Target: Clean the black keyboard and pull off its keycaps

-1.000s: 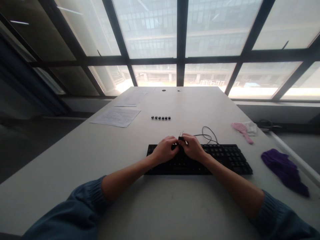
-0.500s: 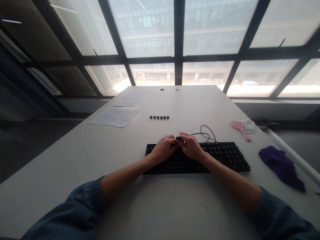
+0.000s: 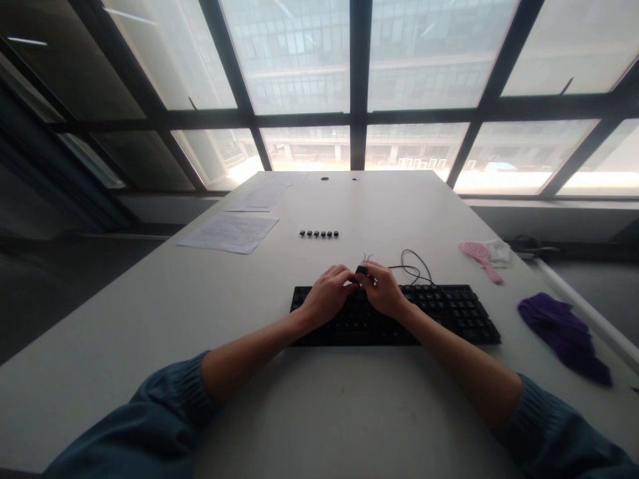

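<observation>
White table (image 3: 124,339) ran back to the windows (image 3: 299,63), broad surface left of the keyboard (image 3: 456,311). Right hand (image 3: 383,291) pinched a small black tool (image 3: 362,269), wire prongs up, over the keyboard; left hand (image 3: 325,298) sat right beside it, couldn't tell if gripping. Six black keys (image 3: 323,234) stood in a row beyond. Purple cloth (image 3: 562,332) and pink brush (image 3: 476,251) lay near the right edge.

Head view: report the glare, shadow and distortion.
Head view: daylight burns out parts of the lower panes; head view: the black keyboard sits dim, its key markings unreadable; head view: the window bars splay outward toward the top, as through a wide lens.
</observation>
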The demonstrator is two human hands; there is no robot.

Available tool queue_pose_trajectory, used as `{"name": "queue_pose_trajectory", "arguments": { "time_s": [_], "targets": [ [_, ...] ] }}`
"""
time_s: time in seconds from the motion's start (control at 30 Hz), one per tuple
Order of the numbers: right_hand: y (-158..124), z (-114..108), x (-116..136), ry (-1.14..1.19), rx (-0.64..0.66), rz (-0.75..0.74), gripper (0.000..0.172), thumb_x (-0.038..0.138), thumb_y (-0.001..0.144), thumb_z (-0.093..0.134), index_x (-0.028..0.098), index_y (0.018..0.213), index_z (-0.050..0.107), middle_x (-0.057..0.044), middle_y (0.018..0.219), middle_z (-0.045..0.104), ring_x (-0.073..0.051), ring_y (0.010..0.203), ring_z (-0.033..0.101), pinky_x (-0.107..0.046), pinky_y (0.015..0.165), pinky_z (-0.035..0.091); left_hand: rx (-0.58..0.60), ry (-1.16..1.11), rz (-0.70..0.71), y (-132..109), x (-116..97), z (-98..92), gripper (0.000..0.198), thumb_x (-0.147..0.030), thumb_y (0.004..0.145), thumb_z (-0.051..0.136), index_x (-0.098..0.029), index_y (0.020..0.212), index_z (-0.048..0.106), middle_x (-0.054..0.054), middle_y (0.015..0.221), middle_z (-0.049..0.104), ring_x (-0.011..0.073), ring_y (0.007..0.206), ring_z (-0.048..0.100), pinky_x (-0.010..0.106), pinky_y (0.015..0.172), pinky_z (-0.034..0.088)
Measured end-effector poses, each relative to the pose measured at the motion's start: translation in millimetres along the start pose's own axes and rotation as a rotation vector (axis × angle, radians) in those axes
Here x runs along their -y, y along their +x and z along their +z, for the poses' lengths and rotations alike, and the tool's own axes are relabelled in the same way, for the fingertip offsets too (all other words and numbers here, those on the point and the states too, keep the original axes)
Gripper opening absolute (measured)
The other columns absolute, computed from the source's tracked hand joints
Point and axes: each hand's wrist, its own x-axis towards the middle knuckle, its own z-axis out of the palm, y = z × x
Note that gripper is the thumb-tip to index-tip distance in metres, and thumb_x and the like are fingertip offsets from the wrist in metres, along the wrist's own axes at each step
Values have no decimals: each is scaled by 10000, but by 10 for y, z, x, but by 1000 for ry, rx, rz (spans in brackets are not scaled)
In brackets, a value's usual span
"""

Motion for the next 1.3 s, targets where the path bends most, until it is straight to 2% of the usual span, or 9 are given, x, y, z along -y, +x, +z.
{"name": "queue_pose_trajectory", "arguments": {
  "time_s": [0.2, 0.4, 0.6, 0.77, 0.87, 0.97, 1.07, 1.2, 1.3],
  "targets": [
    [7, 11, 9, -44, -40, 42, 266, 215, 945, 522, 201, 683, 483, 7, 696, 508, -143, 651, 462, -279, 617, 339, 15, -10, 45, -2, 22, 10, 153, -136, 925, 611, -219, 1053, 626, 45, 1044, 649, 222, 1012, 579, 370, 912, 495],
    [23, 1, -25, 37, -94, 171, 205, 260, 928, 532, 189, 740, 574, -15, 713, 619, -158, 662, 545, -279, 628, 398, -66, -67, -19, -35, 16, 14, 393, -170, 894, 674, -246, 1251, 531, 25, 1020, 670, 205, 985, 625, 369, 907, 512],
    [25, 18, -72, 41, -118, 226, 254, 314, 919, 535, 187, 702, 562, 1, 639, 585, -144, 602, 504, -268, 571, 366, 13, 72, 74, -32, -28, -16, 174, -213, 953, 595, -247, 1121, 628, 56, 1084, 655, 234, 1045, 586, 391, 928, 500],
    [32, 26, -101, 41, -158, 264, 239, 316, 917, 534, 183, 724, 580, -11, 653, 615, -152, 600, 535, -270, 579, 386, -57, 66, 56, -27, -81, -42, 146, -206, 942, 606, -233, 1080, 646, 73, 1155, 623, 239, 1103, 561, 397, 968, 492],
    [39, 30, -119, 35, -177, 286, 238, 314, 923, 529, 181, 735, 588, -20, 658, 629, -159, 604, 552, -272, 580, 393, -67, -6, 21, 41, -64, -149, 101, -221, 936, 622, -229, 1031, 656, 50, 1063, 655, 210, 1014, 604, 364, 923, 509],
    [42, 38, -135, 41, -156, 277, 223, 302, 924, 532, 180, 749, 597, -28, 681, 649, -165, 627, 575, -273, 593, 406, -95, -24, -31, 232, 97, -307, 95, -278, 929, 645, -220, 999, 669, 30, 989, 689, 180, 887, 632, 329, 838, 521],
    [40, 43, -142, 42, -144, 271, 213, 293, 924, 533, 183, 753, 598, -26, 681, 650, -166, 631, 581, -274, 599, 412, -167, 34, -71, 554, 419, -402, 140, -280, 918, 649, -210, 1034, 686, 31, 989, 713, 173, 837, 636, 323, 824, 513],
    [38, 38, -137, 43, -141, 279, 200, 277, 919, 536, 187, 749, 589, -27, 691, 658, -171, 644, 597, -279, 613, 419, -125, 141, -84, 1042, 920, -351, 151, -261, 904, 645, -187, 1000, 735, 56, 936, 712, 204, 886, 627, 357, 907, 480],
    [43, 32, -134, 42, -138, 279, 195, 274, 917, 537, 189, 749, 591, -27, 688, 658, -172, 638, 592, -280, 607, 416, -40, 238, -127, 1315, 1218, -245, 141, -260, 870, 677, -208, 974, 758, 64, 1031, 717, 233, 998, 598, 394, 991, 425]
  ]
}}
